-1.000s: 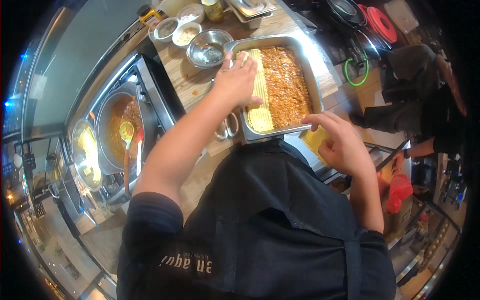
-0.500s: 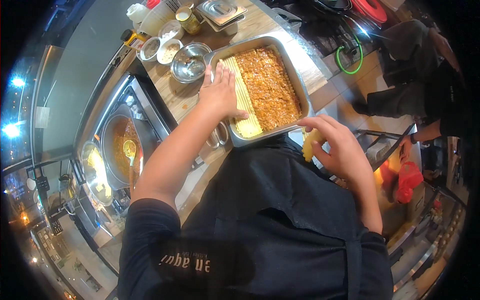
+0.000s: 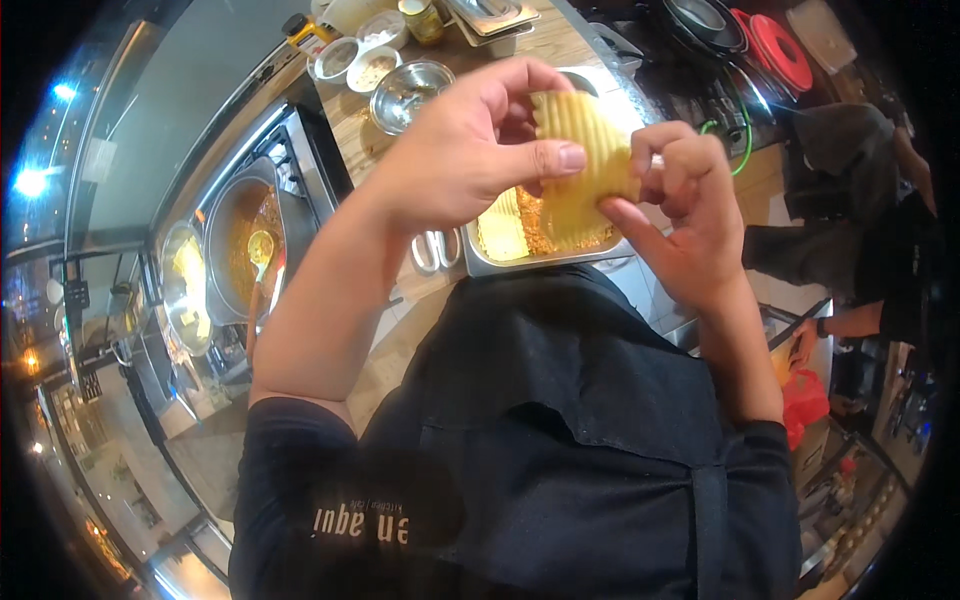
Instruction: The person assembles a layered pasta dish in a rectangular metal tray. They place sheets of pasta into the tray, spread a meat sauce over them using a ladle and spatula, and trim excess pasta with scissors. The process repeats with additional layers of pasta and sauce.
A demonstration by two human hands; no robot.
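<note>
Between both hands I hold a ridged yellow lasagna sheet up above the metal pan. My left hand pinches its left side, the thumb lying across the ridges. My right hand grips its right edge with bent fingers. Below them is the deep metal pan, mostly hidden by the hands and the sheet. In its left part lies another pasta sheet, next to reddish-brown meat sauce.
A metal bowl and small white bowls stand at the counter's far left. A large pot holds sauce and a ladle; a bowl of pasta pieces is beside it. Scissor handles lie near the pan. Another person's hand is at right.
My left hand has lifted off the sheet in the pan. My right hand has raised the other lasagna sheet from beside the pan's near corner, and both hands now hold it.
</note>
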